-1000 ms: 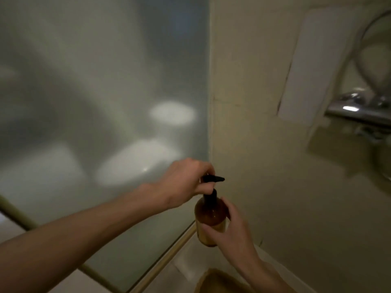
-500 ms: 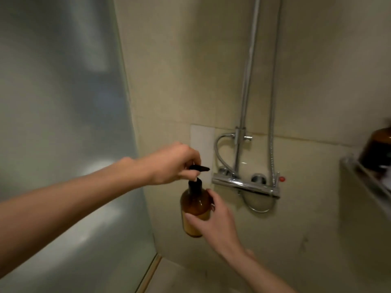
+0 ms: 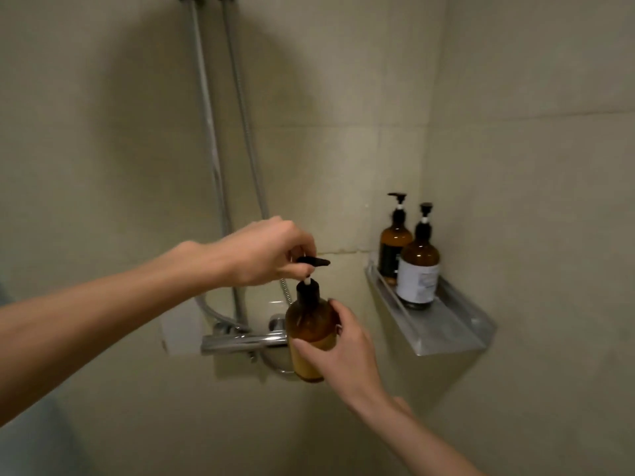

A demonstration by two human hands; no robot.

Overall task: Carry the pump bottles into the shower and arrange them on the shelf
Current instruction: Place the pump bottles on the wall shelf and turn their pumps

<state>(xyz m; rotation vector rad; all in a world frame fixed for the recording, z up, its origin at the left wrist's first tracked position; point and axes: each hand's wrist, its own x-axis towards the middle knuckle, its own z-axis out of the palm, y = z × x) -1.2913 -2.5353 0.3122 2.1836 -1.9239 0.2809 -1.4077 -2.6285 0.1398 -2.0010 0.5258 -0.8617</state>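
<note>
I hold an amber pump bottle [image 3: 309,333] upright in mid-air in front of the shower mixer. My left hand [image 3: 264,252] pinches its black pump head from above. My right hand [image 3: 343,352] grips the bottle's body from the right side. To the right, a metal shelf [image 3: 446,329] is fixed in the wall corner. Two amber pump bottles stand at its far end: one with a dark label [image 3: 393,245] at the back and one with a white label [image 3: 417,269] in front of it. The near part of the shelf is bare.
A chrome shower mixer [image 3: 240,341] juts from the wall behind the held bottle. A riser pipe [image 3: 209,132] and a hose [image 3: 245,132] run up from it. Beige tiled walls meet in the corner by the shelf.
The view has swung right from the frosted glass to the shower wall. The shelf and its two bottles have come fully into sight. Both hands keep their hold on the bottle.
</note>
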